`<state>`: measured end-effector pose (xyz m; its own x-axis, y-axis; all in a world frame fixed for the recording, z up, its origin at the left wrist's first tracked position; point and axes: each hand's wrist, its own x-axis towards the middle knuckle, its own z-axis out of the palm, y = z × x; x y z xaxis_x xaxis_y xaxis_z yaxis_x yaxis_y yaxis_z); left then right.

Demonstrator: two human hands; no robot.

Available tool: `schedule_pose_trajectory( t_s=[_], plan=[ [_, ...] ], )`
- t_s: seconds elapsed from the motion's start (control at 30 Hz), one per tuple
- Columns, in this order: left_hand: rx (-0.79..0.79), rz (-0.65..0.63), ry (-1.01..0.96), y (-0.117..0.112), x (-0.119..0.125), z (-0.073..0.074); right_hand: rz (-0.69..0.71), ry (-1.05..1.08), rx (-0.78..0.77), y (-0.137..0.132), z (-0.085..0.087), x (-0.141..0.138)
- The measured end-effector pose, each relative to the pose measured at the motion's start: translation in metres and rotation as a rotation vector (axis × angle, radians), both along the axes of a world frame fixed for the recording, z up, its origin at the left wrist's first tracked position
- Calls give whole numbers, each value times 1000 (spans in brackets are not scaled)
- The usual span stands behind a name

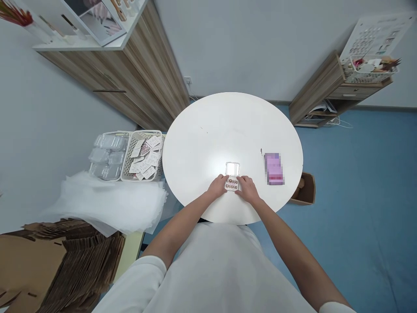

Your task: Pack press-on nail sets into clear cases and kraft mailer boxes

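Observation:
Near the front edge of the white round table [202, 148] lies a small hinged case [232, 168] with its lid raised. Its lower half holds two rows of small, shiny oval pieces [231, 184], brownish pink, which look like press-on nails. My left hand [217, 187] grips the case's left side, fingers bent against its edge. On the other side my right hand [247, 189] holds the right edge in the same way. Further right on the tabletop lies a purple rectangular item [274, 168], blurred out in the picture.
Left of the table, one white basket [123, 174] holds clear plastic boxes [109, 154] and another holds printed cards [147, 158]. Thin white sheets [110, 200] and folded brown cardboard [84, 265] lie nearer me. An open cardboard box [308, 189] stands on the floor at right.

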<state>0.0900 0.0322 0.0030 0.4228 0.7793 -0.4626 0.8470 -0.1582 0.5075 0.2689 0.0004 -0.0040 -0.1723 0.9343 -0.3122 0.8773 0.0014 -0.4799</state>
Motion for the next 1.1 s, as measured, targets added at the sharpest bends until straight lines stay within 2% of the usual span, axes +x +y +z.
schedule_pose_trajectory(
  t_s=[0.17, 0.43, 0.6, 0.83, 0.97, 1.1],
  plan=[
    [-11, 2, -27, 1, 0, 0, -17, 21, -5, 0, 0, 0],
    [-42, 75, -126, -1, -3, 0, -67, 95, -41, -2, 3, 1],
    [-137, 233, -278, -9, -11, -1, -217, 247, -117, -7, 3, 3],
    [-338, 597, -447, -14, -6, -6, -552, 601, -274, -11, -2, -3],
    [-433, 650, -590, -13, -1, -4, -627, 711, -298, -9, -1, -7],
    [-497, 721, -753, -13, -8, 5, -661, 819, -272, -10, 8, -10]
  ],
)
